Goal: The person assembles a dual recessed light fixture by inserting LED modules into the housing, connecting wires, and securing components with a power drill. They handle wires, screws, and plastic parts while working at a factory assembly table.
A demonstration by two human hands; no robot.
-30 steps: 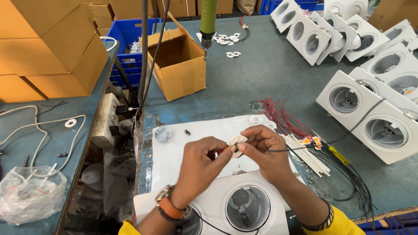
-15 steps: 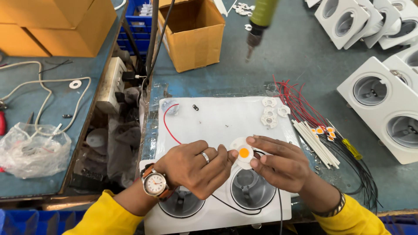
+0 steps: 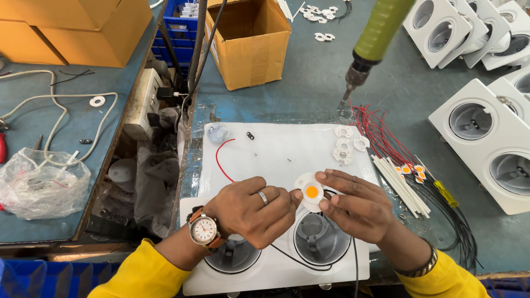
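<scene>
- White twin-recess lamp housing [image 3: 276, 270] nearest the body, two round wells, a black wire across its face.
- Left hand [image 3: 251, 209], watch on wrist, curled over the left well; fingertips pinch the left edge of the round white disc [image 3: 311, 192] with orange centre.
- Right hand [image 3: 353, 207] grips the same disc from the right, thumb and forefinger at its rim; disc sits just above the right well.
- White work pad [image 3: 287, 154] beyond: red wire loop [image 3: 221, 160], small white ring holders [image 3: 345, 146].
- Right of the pad: white sleeves [image 3: 400, 185], red and black leads.
- Green hanging screwdriver [image 3: 372, 41] above; open cardboard box [image 3: 251, 41] farther back.
</scene>
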